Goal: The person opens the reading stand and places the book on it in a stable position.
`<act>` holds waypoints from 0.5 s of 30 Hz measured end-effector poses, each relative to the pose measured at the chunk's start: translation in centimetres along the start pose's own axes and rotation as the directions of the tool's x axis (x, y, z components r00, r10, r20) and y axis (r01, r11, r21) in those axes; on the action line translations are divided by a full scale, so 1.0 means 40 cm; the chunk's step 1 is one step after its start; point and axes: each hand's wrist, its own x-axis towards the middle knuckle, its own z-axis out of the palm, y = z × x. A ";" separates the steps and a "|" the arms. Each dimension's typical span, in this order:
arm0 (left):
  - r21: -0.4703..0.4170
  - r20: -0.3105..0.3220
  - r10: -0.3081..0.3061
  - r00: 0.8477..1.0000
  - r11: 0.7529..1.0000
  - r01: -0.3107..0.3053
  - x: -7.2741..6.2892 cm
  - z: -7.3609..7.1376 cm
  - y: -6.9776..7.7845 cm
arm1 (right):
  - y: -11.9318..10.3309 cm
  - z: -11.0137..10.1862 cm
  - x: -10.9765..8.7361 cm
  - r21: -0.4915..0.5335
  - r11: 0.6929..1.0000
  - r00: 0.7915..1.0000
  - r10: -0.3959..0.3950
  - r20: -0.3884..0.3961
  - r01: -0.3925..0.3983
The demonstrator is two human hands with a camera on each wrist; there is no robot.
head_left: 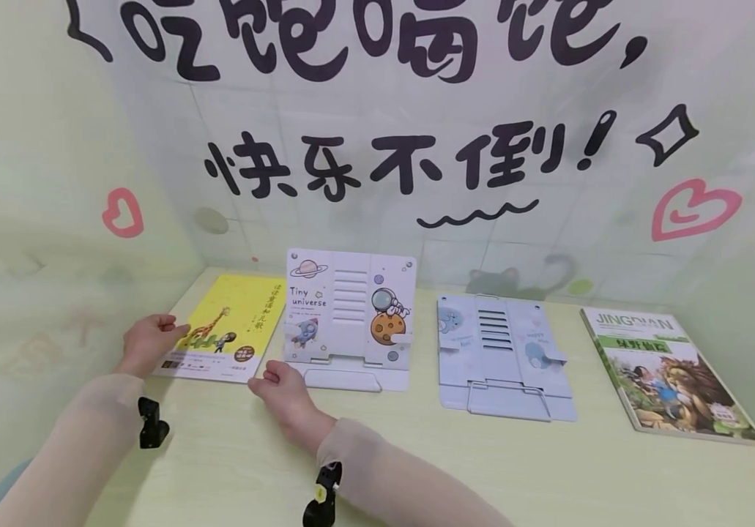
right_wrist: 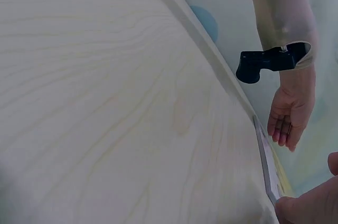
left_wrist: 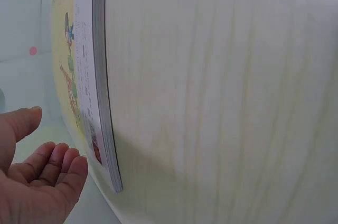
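Two bare hands flank the yellow book (head_left: 235,315), which lies flat on the table (head_left: 219,454) between the two sets of fingers. The left hand (head_left: 148,342) is at the book's left edge; its fingers are together and loosely curled, its thumb stands apart from them, and the left wrist view shows a gap between fingertips and cover. The right hand (head_left: 291,402) is at the book's near right corner; its thumb and fingers are apart, and the thumb tip lies at the corner, though whether it touches cannot be told. Neither hand grips the book. Just beyond the right fingers, to their right, is the white stand (head_left: 351,344), bearing a planet, a rocket and an astronaut. Farther right of these fingers is the blue stand (head_left: 515,366), and well apart from them, at far right, lies the green-banded book (head_left: 670,380). The wall (head_left: 324,234), with black lettering, rises beyond all the fingertips. Each sleeved wrist carries a black camera (head_left: 151,423).
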 end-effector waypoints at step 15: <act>0.017 0.083 -0.086 0.993 0.996 0.085 0.008 0.011 -0.007 | 0.013 0.026 0.027 0.221 0.967 0.991 0.132 0.000 -0.129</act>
